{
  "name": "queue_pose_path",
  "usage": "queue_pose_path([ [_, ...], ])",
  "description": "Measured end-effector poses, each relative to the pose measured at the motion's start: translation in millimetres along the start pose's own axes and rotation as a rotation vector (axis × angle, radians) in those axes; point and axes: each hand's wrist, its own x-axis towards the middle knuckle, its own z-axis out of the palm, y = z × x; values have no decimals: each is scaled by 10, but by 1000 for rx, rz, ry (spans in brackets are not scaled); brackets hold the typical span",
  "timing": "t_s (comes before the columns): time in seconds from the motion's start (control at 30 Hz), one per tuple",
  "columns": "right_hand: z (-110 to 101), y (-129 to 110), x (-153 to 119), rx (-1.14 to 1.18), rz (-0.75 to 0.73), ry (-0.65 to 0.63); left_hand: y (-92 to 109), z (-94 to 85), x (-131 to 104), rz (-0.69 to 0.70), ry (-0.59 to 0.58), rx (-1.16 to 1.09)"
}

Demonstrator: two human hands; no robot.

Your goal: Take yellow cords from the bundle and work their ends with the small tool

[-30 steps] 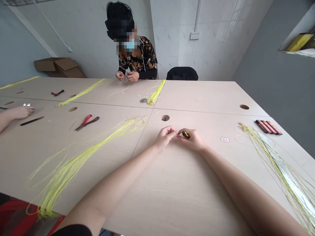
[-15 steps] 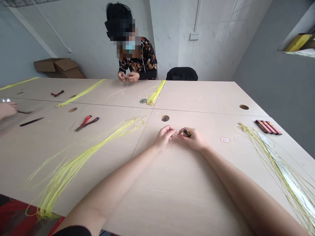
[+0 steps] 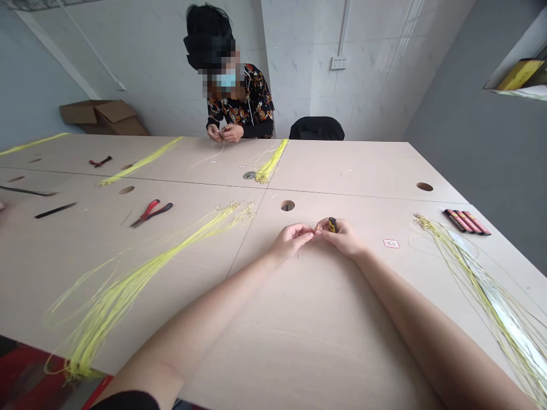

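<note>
My left hand [image 3: 293,241] is closed in a pinch, its fingertips meeting those of my right hand [image 3: 345,239] above the table. Something tiny seems to be between the fingertips, too small to make out. A short black and yellow tool [image 3: 333,225] sticks up from the closed fingers of my right hand; its lower part is hidden. To the left of my hands lies a long bundle of yellow line [image 3: 160,265] with small gold-coloured ends. A second bundle of yellowish line [image 3: 465,267] lies to the right, over a silvery strip.
Red and black pliers [image 3: 149,213] and a thin black tool [image 3: 56,210] lie left. Several pinkish-red tubes [image 3: 466,221] sit right, near a small label [image 3: 391,244]. A round hole [image 3: 288,205] is beyond my hands. Across the table [image 3: 367,171], a person [image 3: 252,97] works with both hands.
My two hands have come together, with the left moving right until the fingertips meet. The black and yellow tool now stands more upright. At the far left, another person's hand has mostly left the view.
</note>
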Motion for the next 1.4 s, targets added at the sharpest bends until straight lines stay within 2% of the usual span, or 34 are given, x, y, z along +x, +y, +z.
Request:
queue_pose_path([
  [0.23,9,-36,3,22,-6,-76,-48,-19,21,21,4,-8],
  [1.07,-21,-58,-8,-110,-4,-63,-59,-23,4,67,30,-2],
  [1.4,-30,-13,9,-63,-15,-37,-69,-31,25,41,74,-35],
])
